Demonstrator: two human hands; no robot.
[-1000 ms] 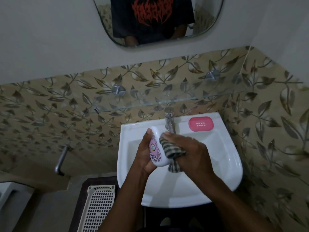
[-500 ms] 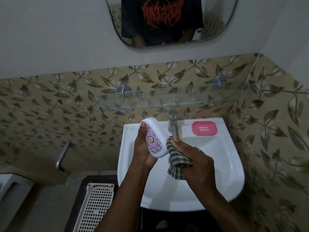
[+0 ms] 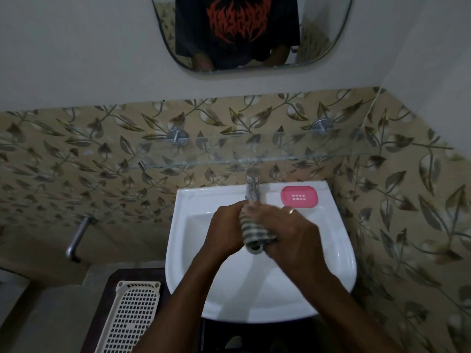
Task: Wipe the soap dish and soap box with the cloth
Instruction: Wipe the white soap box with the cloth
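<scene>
Over the white sink [image 3: 339,253] my two hands meet just below the tap. My left hand [image 3: 225,229] is closed around the white soap box, which is almost fully hidden by the cloth and my fingers. My right hand [image 3: 290,234] presses the green checked cloth [image 3: 253,231] against the box. The cloth is wrapped over the box between both hands. A pink soap dish [image 3: 299,197] with small drain holes sits on the sink's back right ledge, apart from both hands.
A chrome tap [image 3: 252,186] stands at the sink's back middle, just beyond my fingers. A glass shelf [image 3: 229,159] runs along the leaf-patterned tiles above. A cream perforated basket [image 3: 130,317] sits lower left. A metal pipe [image 3: 76,238] juts from the left wall.
The soap box was visible in my left hand with the cloth beside it; now the cloth covers it and both hands have closed together under the tap.
</scene>
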